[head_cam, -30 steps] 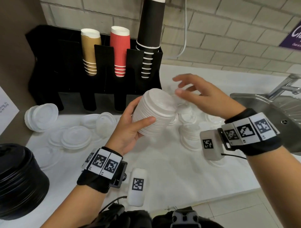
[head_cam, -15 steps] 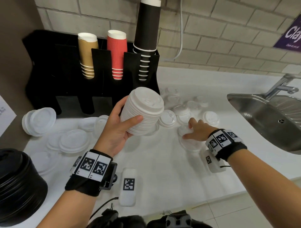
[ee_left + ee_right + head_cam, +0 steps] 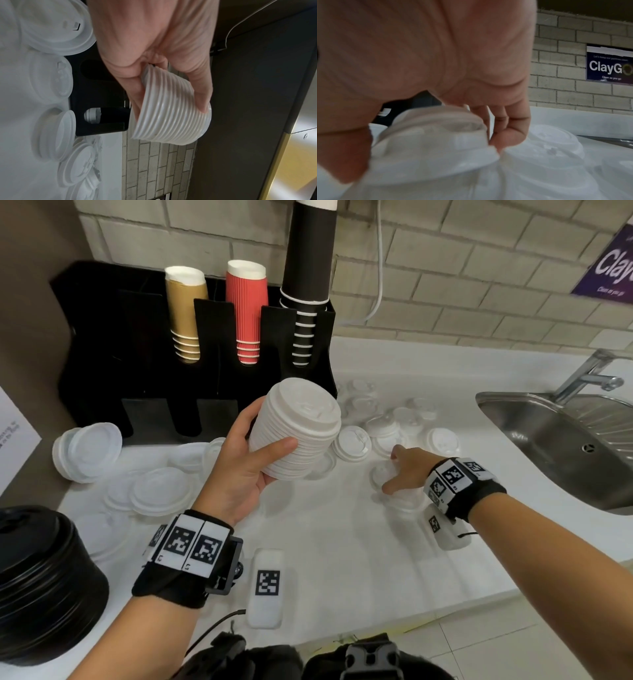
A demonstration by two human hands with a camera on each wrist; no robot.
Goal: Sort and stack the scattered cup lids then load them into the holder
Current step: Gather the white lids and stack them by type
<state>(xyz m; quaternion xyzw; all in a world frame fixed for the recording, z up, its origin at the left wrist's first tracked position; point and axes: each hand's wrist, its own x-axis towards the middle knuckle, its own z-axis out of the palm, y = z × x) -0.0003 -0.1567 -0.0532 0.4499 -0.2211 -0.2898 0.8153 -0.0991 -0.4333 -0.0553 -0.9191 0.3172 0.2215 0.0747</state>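
— So, where does the table (image 3: 342, 542) run out?

— Its near edge runs along the bottom, with floor tile below it. At right the steel sink (image 3: 561, 440) cuts into it, tap (image 3: 589, 374) behind. Brick wall closes the back, and a dark panel the left. A bare white stretch lies between the two forearms.

— And the hands?

— The left hand (image 3: 246, 470) is raised above the table, its grip curled round a stack of white lids (image 3: 298, 429), thumb across the front, fingers behind; the stack tilts toward the right. The right hand (image 3: 407, 470) is down on the table near the sink side, its grip pinching a single white lid (image 3: 436, 142) by the rim.

— What crowds them?

— Loose lids (image 3: 404, 419) lie scattered ahead of the right hand, some overlapping. More wide lids (image 3: 157, 491) sit left of the raised stack, and a short tipped pile (image 3: 85, 450) lies beside the holder (image 3: 102, 354). The black holder stands at the back left, carrying gold cups (image 3: 185, 313), red cups (image 3: 246, 309) and tall black cups (image 3: 308, 278); its lower slots are dark. A stack of black lids (image 3: 44, 583) fills the near left corner.
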